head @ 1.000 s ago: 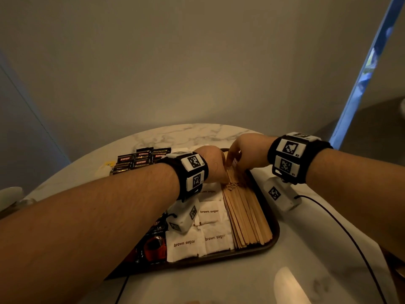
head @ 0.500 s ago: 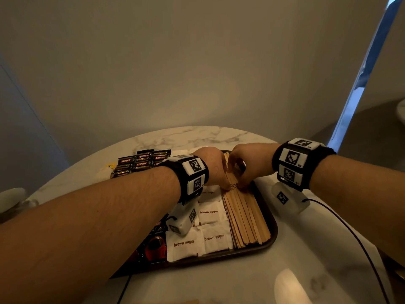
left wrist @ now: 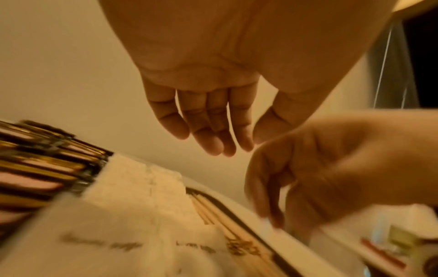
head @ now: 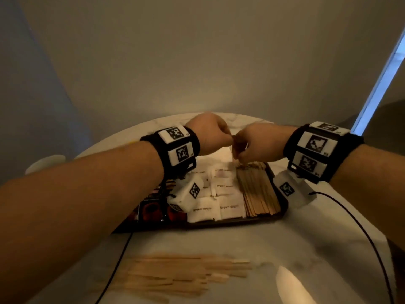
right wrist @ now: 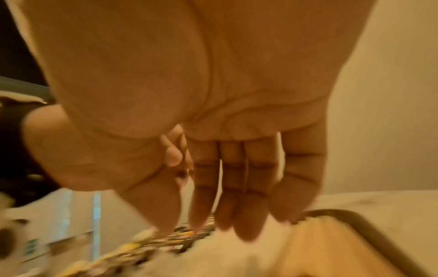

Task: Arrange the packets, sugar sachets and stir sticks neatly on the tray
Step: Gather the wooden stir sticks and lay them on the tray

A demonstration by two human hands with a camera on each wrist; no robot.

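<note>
The stir sticks (head: pixel 257 190) lie in a tidy row along the right side of the dark tray (head: pixel 284 202), their long sides running toward the person. To their left sit the white sugar sachets (head: pixel 221 197), laid flat in rows and printed "brown sugar", and further left the dark packets (head: pixel 151 210), partly hidden under the left forearm. From the left wrist view the packets (left wrist: pixel 40 168) stand just beside the sachets (left wrist: pixel 132 196), which in turn border the sticks (left wrist: pixel 218 217) by the tray's rim.

Both hands hang above the far end of the stick row, near each other but apart from the sticks below. The left hand (head: pixel 209 133) shows its fingers (left wrist: pixel 203 123) loosely extended and holding nothing — relaxed and fairly wide. The right hand (head: pixel 257 142) has its fingers (right wrist: pixel 237 187) pointing down together over the tray, thumb close alongside; the wrist view shows nothing clearly between them, though blur keeps this uncertain.

On the marble tabletop (head: pixel 263 242), nearer the person and well apart from the tray, lies a loose heap of more stir sticks (head: pixel 182 275) — scattered, not aligned. A black cable (head: pixel 359 224) runs across the tabletop on the right.
</note>
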